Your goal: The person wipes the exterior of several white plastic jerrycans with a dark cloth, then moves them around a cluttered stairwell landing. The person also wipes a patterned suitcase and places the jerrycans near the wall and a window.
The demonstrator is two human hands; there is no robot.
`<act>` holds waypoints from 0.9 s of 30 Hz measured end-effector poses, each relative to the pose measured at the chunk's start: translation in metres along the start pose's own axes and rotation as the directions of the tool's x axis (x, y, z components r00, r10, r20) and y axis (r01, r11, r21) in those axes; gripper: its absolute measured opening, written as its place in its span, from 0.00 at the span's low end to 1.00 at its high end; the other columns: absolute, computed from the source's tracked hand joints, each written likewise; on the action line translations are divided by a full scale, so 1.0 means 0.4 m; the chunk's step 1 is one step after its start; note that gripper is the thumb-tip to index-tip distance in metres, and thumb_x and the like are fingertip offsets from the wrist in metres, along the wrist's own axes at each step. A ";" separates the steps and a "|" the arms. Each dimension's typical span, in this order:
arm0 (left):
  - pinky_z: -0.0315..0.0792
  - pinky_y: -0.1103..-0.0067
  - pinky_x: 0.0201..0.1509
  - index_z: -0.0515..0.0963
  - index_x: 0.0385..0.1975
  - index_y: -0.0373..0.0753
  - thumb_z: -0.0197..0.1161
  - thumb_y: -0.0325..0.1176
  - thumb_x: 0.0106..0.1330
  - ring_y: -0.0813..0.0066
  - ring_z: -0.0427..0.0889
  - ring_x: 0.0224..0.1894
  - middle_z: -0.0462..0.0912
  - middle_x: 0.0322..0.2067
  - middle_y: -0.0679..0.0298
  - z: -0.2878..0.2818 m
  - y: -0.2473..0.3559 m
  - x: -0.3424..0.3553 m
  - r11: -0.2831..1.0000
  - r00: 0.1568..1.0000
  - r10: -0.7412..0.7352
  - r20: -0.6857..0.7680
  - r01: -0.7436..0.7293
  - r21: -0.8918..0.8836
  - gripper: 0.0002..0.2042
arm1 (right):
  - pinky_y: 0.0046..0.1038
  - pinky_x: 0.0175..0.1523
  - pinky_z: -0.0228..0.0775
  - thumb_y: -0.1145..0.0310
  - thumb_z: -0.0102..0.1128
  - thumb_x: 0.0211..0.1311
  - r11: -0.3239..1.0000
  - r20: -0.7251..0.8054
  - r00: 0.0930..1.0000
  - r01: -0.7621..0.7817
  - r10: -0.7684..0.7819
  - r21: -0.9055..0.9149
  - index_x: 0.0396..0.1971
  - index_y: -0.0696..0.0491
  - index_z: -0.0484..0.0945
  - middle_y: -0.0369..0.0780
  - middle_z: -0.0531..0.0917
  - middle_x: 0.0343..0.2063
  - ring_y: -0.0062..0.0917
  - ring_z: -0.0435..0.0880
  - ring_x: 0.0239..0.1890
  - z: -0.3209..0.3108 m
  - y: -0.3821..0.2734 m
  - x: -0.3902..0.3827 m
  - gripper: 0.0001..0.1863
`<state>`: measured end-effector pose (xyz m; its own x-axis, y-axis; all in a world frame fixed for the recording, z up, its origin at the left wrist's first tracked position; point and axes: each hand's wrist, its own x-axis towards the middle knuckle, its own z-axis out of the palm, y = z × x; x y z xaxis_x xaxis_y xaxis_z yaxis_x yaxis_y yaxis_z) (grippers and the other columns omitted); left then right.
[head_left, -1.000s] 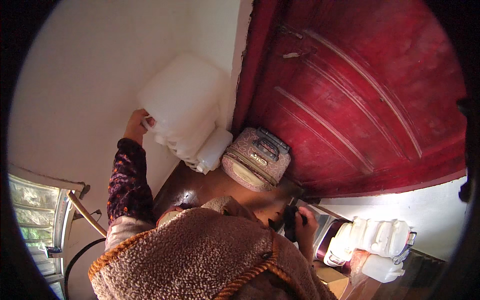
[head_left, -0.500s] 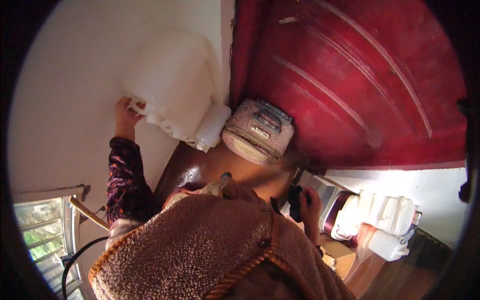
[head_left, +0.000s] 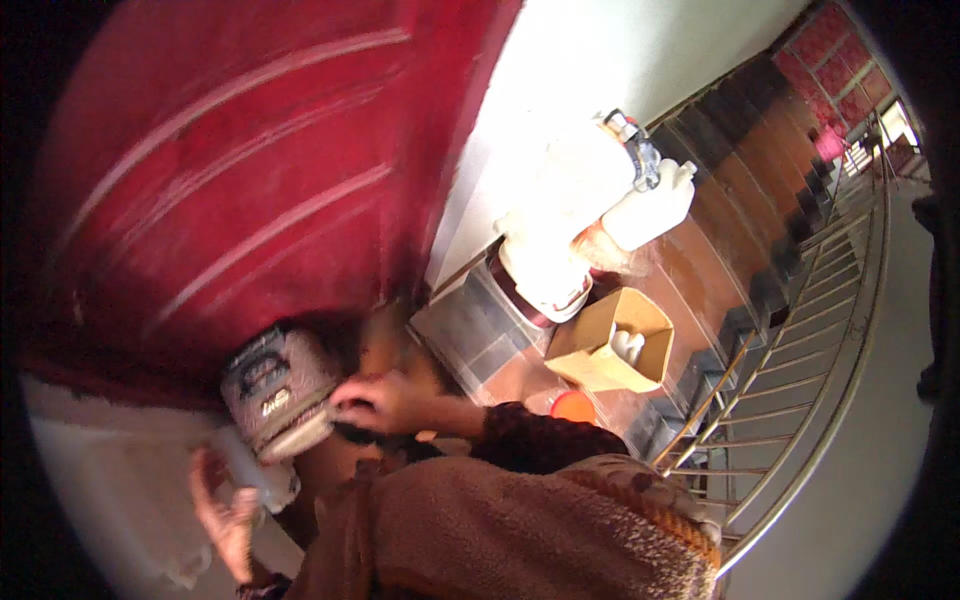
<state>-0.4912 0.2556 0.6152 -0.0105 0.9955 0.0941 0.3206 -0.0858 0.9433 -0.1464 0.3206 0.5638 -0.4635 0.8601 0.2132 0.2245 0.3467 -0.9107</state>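
Note:
My left hand (head_left: 228, 515) is raised at the lower left, fingers spread with nothing in them. It is beside the translucent white plastic jugs (head_left: 130, 495), which look blurred by motion. A smaller clear white container (head_left: 268, 478) lies just behind the hand. My right hand (head_left: 400, 400) is in front of me with its fingers curled round a small black object (head_left: 357, 408), whose kind I cannot make out. Close to its fingertips stands a pink patterned suitcase (head_left: 300, 365) with a dark handle, against the red door.
The red door (head_left: 250, 150) fills the upper left. White jugs (head_left: 575, 190) are heaped to the right, near an open cardboard box (head_left: 600, 345) with white items and an orange round thing (head_left: 573, 407). Brown stairs (head_left: 720, 220) with a metal railing (head_left: 850, 370) run along the right.
My view has swung to the right. My left hand has let go of the white jug's handle and opened. My right hand has come in beside the suitcase with the black object.

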 end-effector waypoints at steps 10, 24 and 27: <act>0.71 0.81 0.50 0.77 0.50 0.34 0.65 0.17 0.50 0.78 0.78 0.39 0.81 0.36 0.68 0.577 0.203 0.238 0.927 0.931 -0.167 0.323 0.260 -0.270 0.23 | 0.39 0.61 0.67 0.62 0.60 0.61 0.895 -0.227 0.954 0.080 -0.196 -0.439 0.52 0.55 0.75 0.47 0.77 0.53 0.38 0.76 0.56 -0.664 0.077 -0.022 0.21; 0.74 0.80 0.47 0.78 0.46 0.34 0.70 0.29 0.52 0.77 0.79 0.37 0.82 0.37 0.64 0.647 0.188 0.228 0.864 0.934 -0.313 0.175 0.356 -0.356 0.19 | 0.46 0.57 0.68 0.48 0.71 0.48 0.262 -0.899 0.430 -0.860 -0.088 -0.437 0.57 0.53 0.72 0.49 0.78 0.52 0.46 0.75 0.55 -1.579 0.249 -0.173 0.38; 0.73 0.78 0.51 0.78 0.46 0.33 0.70 0.30 0.52 0.74 0.80 0.40 0.83 0.40 0.60 0.655 0.216 0.241 0.901 0.950 -0.257 0.175 0.301 -0.312 0.21 | 0.42 0.55 0.69 0.51 0.71 0.48 0.549 -0.885 0.377 -0.694 -0.274 -0.466 0.54 0.58 0.74 0.50 0.81 0.45 0.42 0.79 0.49 -1.520 0.210 -0.236 0.36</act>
<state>-0.2162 0.3545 0.6224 0.0730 0.9752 -0.2090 -0.0097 0.2102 0.9776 0.4373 0.4959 0.6824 0.5218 0.5602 0.6433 0.8444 -0.2322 -0.4828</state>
